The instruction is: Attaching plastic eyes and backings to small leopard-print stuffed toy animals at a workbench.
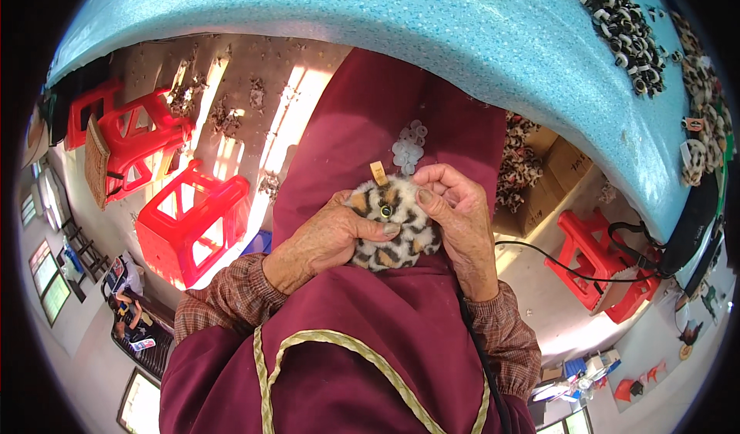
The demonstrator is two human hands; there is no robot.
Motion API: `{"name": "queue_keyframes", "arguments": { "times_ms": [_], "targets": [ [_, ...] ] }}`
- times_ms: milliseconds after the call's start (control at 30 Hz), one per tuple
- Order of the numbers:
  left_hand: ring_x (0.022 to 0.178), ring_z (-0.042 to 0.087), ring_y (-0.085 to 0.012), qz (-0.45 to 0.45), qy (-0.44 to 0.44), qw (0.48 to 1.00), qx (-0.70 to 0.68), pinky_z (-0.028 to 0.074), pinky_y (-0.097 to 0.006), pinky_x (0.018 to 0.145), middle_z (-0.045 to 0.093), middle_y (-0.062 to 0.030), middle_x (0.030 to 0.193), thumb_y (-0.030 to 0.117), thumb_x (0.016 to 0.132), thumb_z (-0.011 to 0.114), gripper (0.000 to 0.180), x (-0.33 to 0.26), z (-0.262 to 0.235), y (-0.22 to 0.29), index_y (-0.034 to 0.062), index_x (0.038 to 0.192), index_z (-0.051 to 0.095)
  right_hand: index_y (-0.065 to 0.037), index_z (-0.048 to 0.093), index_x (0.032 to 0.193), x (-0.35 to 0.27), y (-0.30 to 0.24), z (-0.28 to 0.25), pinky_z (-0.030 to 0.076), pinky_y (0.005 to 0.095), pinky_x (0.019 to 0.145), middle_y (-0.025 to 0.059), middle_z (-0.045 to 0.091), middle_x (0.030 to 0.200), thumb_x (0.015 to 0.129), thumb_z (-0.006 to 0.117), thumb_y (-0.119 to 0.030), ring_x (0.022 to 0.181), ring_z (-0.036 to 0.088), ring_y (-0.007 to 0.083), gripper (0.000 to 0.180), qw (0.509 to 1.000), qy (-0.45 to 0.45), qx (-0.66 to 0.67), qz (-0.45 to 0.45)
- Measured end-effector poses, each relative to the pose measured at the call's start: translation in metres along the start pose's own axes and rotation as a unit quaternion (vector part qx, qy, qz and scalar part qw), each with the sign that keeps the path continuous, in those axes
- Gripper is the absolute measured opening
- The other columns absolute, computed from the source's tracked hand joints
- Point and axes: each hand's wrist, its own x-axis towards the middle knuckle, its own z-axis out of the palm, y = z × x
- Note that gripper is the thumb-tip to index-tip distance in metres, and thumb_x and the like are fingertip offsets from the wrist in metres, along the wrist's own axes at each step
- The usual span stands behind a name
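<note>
A round spotted plush toy (395, 241), cream with black and tan patches, rests over my lap between both hands. A yellow eye with a dark centre (386, 212) shows on it, and a small tan tag (378, 173) sticks up from its top edge. My left hand (327, 230) grips its left side, thumb laid across the front beside the eye. At the upper right edge, my right hand (462, 214) is closed on the fur with its thumb and bent fingers; its fingertips are partly hidden. Several translucent plastic washers (409, 149) lie on the maroon apron (324, 145) just beyond the toy.
A blue-covered table (432, 33) curves across the far side, bearing a heap of black-and-white pieces (623, 33) and spotted plush pieces (697, 87). Red plastic stools (193, 222) stand at left and right. A cardboard box (559, 176) sits beside more spotted pieces (518, 164).
</note>
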Motion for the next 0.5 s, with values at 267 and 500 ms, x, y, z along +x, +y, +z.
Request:
{"name": "queue_keyframes", "arguments": {
  "times_ms": [267,500],
  "targets": [
    [0.098,0.063,-0.0204,-0.011,-0.01,1.0,-0.011,0.053,-0.035,0.087,0.064,-0.0101,0.107,-0.011,0.078,0.06,0.043,0.0012,-0.0015,-0.0003,-0.0004,0.119,0.054,0.001,0.057,0.101,0.003,-0.0007,0.0002,0.046,0.0182,0.068,0.0044,0.065,0.084,0.086,0.066,-0.009,0.074,0.058,0.0057,0.021,0.998,0.001,0.061,0.014],
    [0.102,0.062,-0.0252,-0.032,-0.022,0.999,0.015,0.051,-0.041,0.09,0.063,-0.012,0.112,-0.01,0.075,0.064,0.052,0.002,-0.0029,0.001,0.0006,0.124,0.05,0.001,0.055,0.102,0.0003,-0.002,0.0071,0.048,0.0196,0.068,0.0029,0.064,0.084,0.086,0.063,-0.005,0.076,0.059,0.0065,0.019,0.998,0.02,0.059,0.001]
  ]
}}
